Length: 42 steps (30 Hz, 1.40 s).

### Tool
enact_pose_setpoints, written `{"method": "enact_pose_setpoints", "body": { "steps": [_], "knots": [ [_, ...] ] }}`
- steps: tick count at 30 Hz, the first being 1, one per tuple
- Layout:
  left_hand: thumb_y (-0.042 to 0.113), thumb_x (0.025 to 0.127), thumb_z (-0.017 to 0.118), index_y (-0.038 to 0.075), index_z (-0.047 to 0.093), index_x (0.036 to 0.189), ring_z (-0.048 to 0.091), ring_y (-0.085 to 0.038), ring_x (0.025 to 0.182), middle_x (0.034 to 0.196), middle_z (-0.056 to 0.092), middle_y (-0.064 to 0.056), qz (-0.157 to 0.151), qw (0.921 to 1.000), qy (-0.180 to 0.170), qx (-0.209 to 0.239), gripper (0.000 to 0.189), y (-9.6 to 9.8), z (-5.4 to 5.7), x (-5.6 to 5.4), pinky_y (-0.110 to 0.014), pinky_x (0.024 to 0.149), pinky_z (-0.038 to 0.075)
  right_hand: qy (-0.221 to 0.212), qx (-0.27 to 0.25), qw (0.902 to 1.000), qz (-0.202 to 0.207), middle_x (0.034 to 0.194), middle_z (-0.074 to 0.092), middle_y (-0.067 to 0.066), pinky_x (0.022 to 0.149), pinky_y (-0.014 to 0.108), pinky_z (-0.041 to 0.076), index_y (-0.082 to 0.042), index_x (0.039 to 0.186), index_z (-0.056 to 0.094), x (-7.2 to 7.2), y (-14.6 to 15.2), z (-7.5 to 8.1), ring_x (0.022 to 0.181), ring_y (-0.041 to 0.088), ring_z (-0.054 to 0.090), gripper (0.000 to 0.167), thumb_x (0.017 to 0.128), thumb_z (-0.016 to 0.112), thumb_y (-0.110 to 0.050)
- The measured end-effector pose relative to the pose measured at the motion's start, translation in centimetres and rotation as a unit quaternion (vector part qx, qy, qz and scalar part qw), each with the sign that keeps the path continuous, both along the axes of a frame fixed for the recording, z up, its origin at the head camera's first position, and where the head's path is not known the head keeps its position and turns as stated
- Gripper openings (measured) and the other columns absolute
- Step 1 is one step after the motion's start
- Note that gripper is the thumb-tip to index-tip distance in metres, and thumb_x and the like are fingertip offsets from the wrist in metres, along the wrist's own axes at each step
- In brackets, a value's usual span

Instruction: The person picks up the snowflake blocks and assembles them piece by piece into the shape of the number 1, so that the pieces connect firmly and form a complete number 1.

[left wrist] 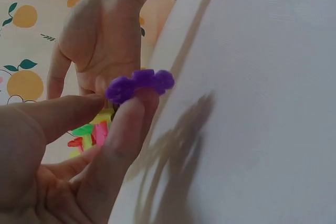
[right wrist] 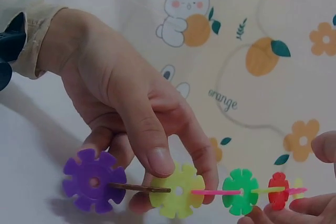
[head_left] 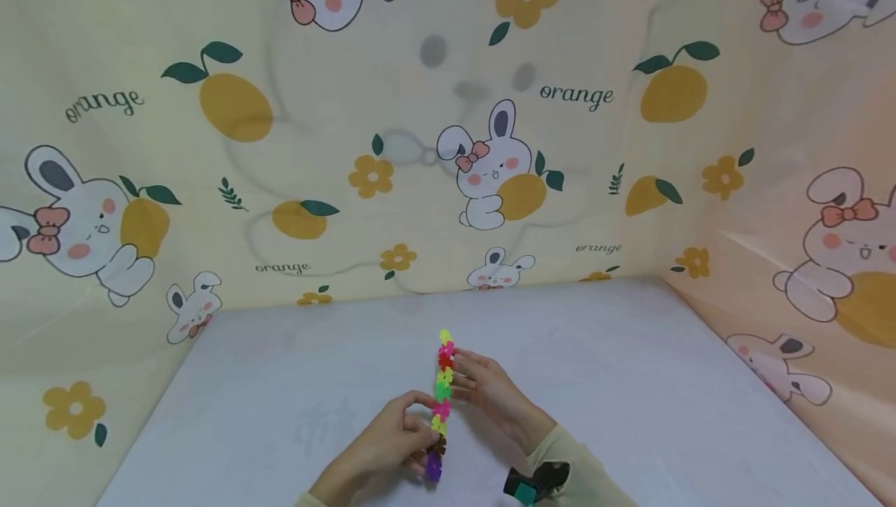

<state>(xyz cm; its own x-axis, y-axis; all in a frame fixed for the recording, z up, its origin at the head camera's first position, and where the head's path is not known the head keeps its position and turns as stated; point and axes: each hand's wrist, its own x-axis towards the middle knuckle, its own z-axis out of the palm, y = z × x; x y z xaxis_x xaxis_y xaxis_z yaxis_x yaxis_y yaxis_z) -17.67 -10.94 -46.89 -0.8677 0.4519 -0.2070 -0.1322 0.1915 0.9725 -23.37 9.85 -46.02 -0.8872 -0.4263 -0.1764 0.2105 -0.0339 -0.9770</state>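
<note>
A straight chain of interlocked plastic snowflake discs (head_left: 443,391) runs away from me over the white table. From the near end it goes purple, brown, yellow, pink, green, yellow, red, pink, yellow. My left hand (head_left: 392,437) pinches the near part; in the right wrist view its thumb lies on the yellow disc (right wrist: 184,203), beside the brown disc (right wrist: 139,188). The purple disc (left wrist: 140,85) sticks out at the end, by the left fingers. My right hand (head_left: 498,394) touches the far part from the right with loosely bent fingers, its thumb apart from the chain in the right wrist view.
A white tabletop (head_left: 630,382) spreads under both hands. Behind and at the sides hangs a cream cloth (head_left: 420,219) printed with rabbits, oranges and flowers. A black band with a teal piece (head_left: 535,484) sits on the right wrist.
</note>
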Motion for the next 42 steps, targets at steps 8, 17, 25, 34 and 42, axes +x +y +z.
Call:
{"method": "enact_pose_setpoints", "body": {
  "steps": [8, 17, 25, 34, 42],
  "knots": [
    [0.01, 0.093, 0.07, 0.002, 0.051, 0.127, 0.064, -0.009, 0.053, 0.081, 0.076, -0.01, 0.014, 0.9995, -0.007, -0.028, 0.04, -0.4, -0.6, 0.1, -0.023, 0.052, 0.056, -0.004, -0.008, 0.9991, 0.041, 0.16, 0.034, 0.027, 0.117, 0.051, 0.04, 0.009, 0.154, 0.028, 0.1, -0.4, -0.9, 0.142, 0.038, 0.047, 0.064, 0.11, 0.039, -0.036],
    [0.01, 0.093, 0.069, -0.002, 0.054, 0.127, 0.065, -0.008, 0.052, 0.075, 0.075, -0.009, 0.03, 0.9991, -0.021, -0.02, 0.039, 0.2, -0.8, 0.0, -0.023, 0.052, 0.056, -0.02, 0.001, 0.9993, 0.032, 0.16, 0.033, 0.026, 0.12, 0.054, 0.035, 0.009, 0.154, 0.028, 0.1, -0.6, -0.8, 0.146, 0.04, 0.041, 0.066, 0.109, 0.04, -0.039],
    [0.012, 0.094, 0.069, -0.01, 0.056, 0.127, 0.065, -0.007, 0.053, 0.075, 0.075, -0.01, 0.028, 0.999, -0.018, -0.03, 0.041, -0.1, -1.2, -0.1, -0.024, 0.053, 0.058, -0.017, 0.006, 0.9992, 0.036, 0.156, 0.04, 0.026, 0.115, 0.049, 0.043, 0.009, 0.152, 0.031, 0.2, -0.8, -1.4, 0.142, 0.038, 0.047, 0.063, 0.11, 0.04, -0.036],
    [0.022, 0.102, 0.058, -0.01, 0.064, 0.121, 0.063, -0.008, 0.054, 0.081, 0.073, -0.004, 0.027, 0.997, -0.015, -0.071, 0.037, -0.8, -1.0, -0.4, -0.023, 0.05, 0.054, -0.015, 0.003, 0.9991, 0.04, 0.155, 0.04, 0.029, 0.113, 0.052, 0.044, 0.012, 0.153, 0.026, 0.4, -1.2, -1.7, 0.142, 0.042, 0.045, 0.064, 0.11, 0.041, -0.033],
    [0.031, 0.104, 0.057, -0.002, 0.07, 0.115, 0.059, -0.008, 0.053, 0.082, 0.071, -0.004, 0.02, 0.9946, -0.018, -0.1, 0.037, -1.0, -0.6, -0.6, -0.021, 0.048, 0.052, 0.003, 0.041, 0.998, 0.049, 0.156, 0.041, 0.028, 0.112, 0.055, 0.043, 0.007, 0.154, 0.029, 0.2, -1.0, -1.0, 0.143, 0.044, 0.043, 0.062, 0.109, 0.042, -0.034]
  ]
}}
